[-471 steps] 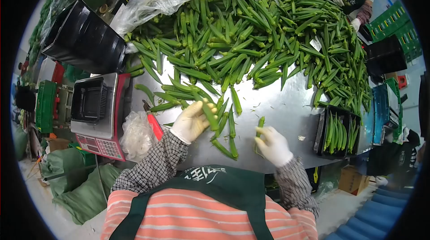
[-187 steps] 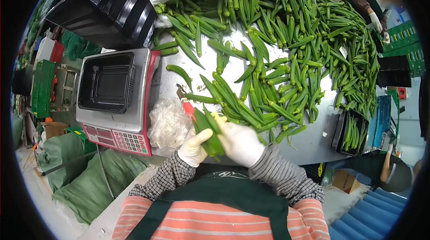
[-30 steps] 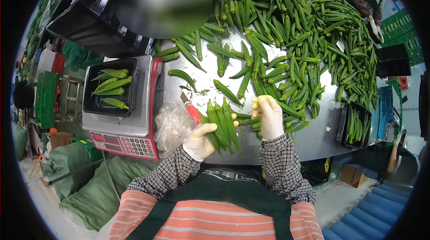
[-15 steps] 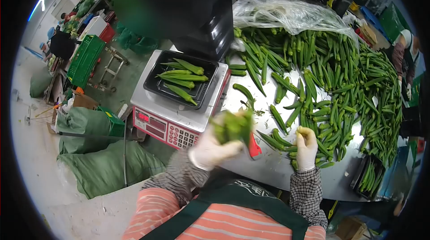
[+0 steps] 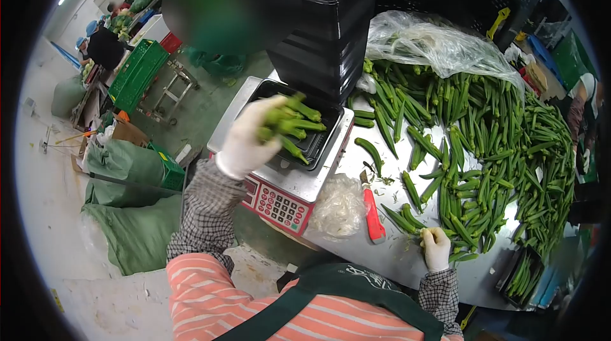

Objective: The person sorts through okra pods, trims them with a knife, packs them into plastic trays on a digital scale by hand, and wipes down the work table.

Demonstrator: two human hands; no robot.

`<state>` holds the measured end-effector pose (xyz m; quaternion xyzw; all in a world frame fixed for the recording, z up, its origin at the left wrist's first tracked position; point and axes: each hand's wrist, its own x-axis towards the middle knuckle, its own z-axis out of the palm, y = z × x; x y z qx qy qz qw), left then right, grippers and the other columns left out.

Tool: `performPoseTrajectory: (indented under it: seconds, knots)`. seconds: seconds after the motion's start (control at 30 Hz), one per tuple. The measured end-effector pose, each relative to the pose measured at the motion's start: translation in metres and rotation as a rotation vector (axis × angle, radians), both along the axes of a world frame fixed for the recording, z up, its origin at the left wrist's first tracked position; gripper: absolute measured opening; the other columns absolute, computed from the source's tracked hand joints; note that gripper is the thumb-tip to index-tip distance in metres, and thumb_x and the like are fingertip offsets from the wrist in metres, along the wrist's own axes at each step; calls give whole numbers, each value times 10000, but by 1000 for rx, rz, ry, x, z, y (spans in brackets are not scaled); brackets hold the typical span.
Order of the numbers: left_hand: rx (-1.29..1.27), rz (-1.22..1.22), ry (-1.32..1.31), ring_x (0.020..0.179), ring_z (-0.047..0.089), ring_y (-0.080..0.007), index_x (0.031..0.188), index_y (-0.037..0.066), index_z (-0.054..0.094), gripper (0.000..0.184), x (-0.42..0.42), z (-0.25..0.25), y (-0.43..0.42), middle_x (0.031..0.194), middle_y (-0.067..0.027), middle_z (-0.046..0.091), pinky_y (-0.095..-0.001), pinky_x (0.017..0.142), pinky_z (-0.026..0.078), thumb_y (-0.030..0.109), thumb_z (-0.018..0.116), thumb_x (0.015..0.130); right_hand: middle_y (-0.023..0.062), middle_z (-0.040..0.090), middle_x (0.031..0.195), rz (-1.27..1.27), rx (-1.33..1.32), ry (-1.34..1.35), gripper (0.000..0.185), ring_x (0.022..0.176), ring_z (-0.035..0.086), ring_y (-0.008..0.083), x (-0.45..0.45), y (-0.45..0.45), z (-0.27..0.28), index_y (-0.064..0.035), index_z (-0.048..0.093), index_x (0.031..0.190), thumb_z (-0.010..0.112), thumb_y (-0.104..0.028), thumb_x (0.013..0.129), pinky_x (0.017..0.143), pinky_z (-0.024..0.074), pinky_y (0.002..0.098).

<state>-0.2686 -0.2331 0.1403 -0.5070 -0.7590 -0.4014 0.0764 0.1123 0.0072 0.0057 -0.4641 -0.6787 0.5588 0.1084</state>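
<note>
My left hand (image 5: 248, 140), in a white glove, is closed around a bunch of okra (image 5: 277, 119) over the black tray (image 5: 332, 126). More okra pods (image 5: 305, 126) lie in that tray, which rests on the scale (image 5: 304, 183). The held pods overlap those in the tray, so I cannot tell whether they touch. My right hand (image 5: 436, 249), also gloved, is low over the table with its fingers curled together, beside loose okra (image 5: 400, 219). Whatever its fingertips hold, if anything, is too small to make out. A red-handled knife (image 5: 373, 217) lies between the hands.
A large okra pile (image 5: 484, 150) covers the table's right side, partly under clear plastic (image 5: 439, 45). Stacked black trays (image 5: 324, 29) stand behind the scale. Crumpled plastic (image 5: 340, 207) lies beside it. Another person (image 5: 582, 112) is at far right.
My left hand has moved left and away from me with the okra, from beside the scale to over the tray. My right hand stays near the same loose pods. The view has shifted.
</note>
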Motion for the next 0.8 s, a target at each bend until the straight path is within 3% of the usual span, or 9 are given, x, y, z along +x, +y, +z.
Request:
performPoseTrajectory:
  seconds: [0.07, 0.13, 0.27, 0.33, 0.4, 0.5, 0.73, 0.8]
  knots:
    - [-256, -150, 156, 1042, 530, -310, 1194, 30, 504, 601, -11, -9, 13, 1089, -157, 564, -363, 935, 406, -29, 618, 606, 3, 555, 680, 45, 70, 4, 120, 561, 486, 57, -12, -2, 7, 1, 603, 812, 592, -110, 855, 518, 380, 198]
    - [-536, -186, 125, 1102, 487, -315, 1212, 25, 491, 618, -22, -20, 17, 1146, -148, 544, -377, 976, 367, 62, 672, 623, 5, 550, 676, 55, 105, 5, 118, 561, 488, 62, -17, -2, 5, 7, 604, 814, 595, -105, 851, 519, 382, 204]
    - [-412, -250, -213, 1184, 453, -281, 1233, 1, 493, 586, -52, 11, 0, 1271, -169, 481, -366, 1005, 354, 125, 711, 703, 12, 540, 662, 59, 171, 0, 124, 563, 490, 72, -13, 3, -2, 16, 605, 815, 595, -103, 848, 518, 383, 216]
    - [-466, 59, -468, 1005, 588, -269, 1062, -2, 614, 344, -70, 13, -4, 1068, -152, 620, -351, 906, 442, 123, 657, 745, 16, 539, 658, 37, 121, -48, 123, 561, 488, 75, -10, 4, 1, 11, 607, 810, 590, -104, 850, 519, 383, 222]
    - [-640, 95, 21, 839, 635, -294, 970, 47, 663, 236, -89, -12, -3, 870, -141, 663, -371, 805, 489, 152, 563, 784, 18, 541, 659, 25, 94, -58, 122, 558, 486, 76, -6, 5, 0, 9, 607, 808, 589, -104, 850, 518, 383, 223]
    - [-937, 238, 217, 919, 591, -290, 988, 80, 655, 259, -83, -30, 14, 929, -114, 650, -384, 816, 471, 146, 558, 757, 17, 543, 655, 30, 131, -83, 122, 552, 487, 75, -6, 4, -3, 7, 608, 804, 589, -104, 852, 513, 382, 219]
    - [-1154, 110, 222, 967, 566, -304, 936, 61, 666, 243, -89, -29, 32, 935, -139, 635, -384, 842, 457, 150, 594, 722, 16, 541, 639, 38, 137, -90, 117, 548, 490, 75, -9, 6, -4, 5, 610, 807, 600, -104, 845, 512, 385, 220]
    - [-986, 160, 297, 931, 563, -293, 881, 58, 665, 206, -88, -17, 27, 896, -130, 629, -385, 830, 453, 146, 629, 699, 17, 544, 641, 60, 195, -87, 118, 551, 492, 75, -8, 6, -7, 6, 610, 808, 601, -105, 845, 513, 386, 221]
